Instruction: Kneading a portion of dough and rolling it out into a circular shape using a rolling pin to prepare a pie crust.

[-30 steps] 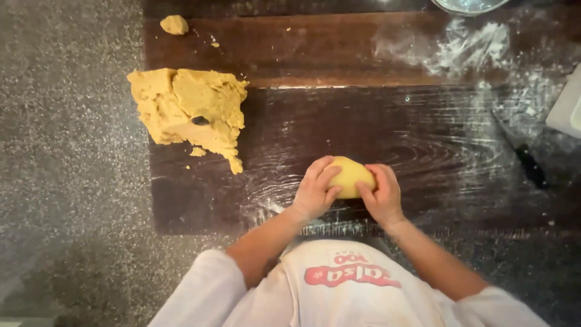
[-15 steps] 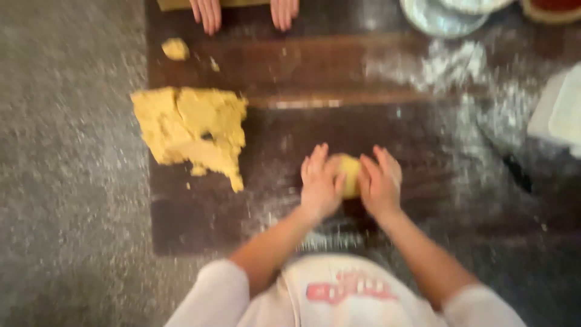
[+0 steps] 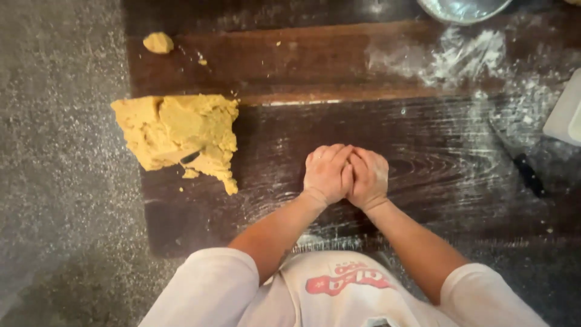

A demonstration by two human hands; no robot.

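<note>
Our left hand (image 3: 327,172) and right hand (image 3: 368,177) are pressed together at the centre of the frame, fingers curled shut over each other, and we cannot tell what they enclose. They rest on the dark, flour-dusted wooden board (image 3: 423,151); the large crumbly yellow dough slab (image 3: 178,130) lies well apart at left, with 1 small yellow dough lump (image 3: 158,42) at upper left

Hands pressed together, side by side.
Left hand (image 3: 327,172) and right hand (image 3: 368,177) are cupped, knuckles up, fingers curled inward and touching; both bare forearms angle in from the sleeves.
</note>
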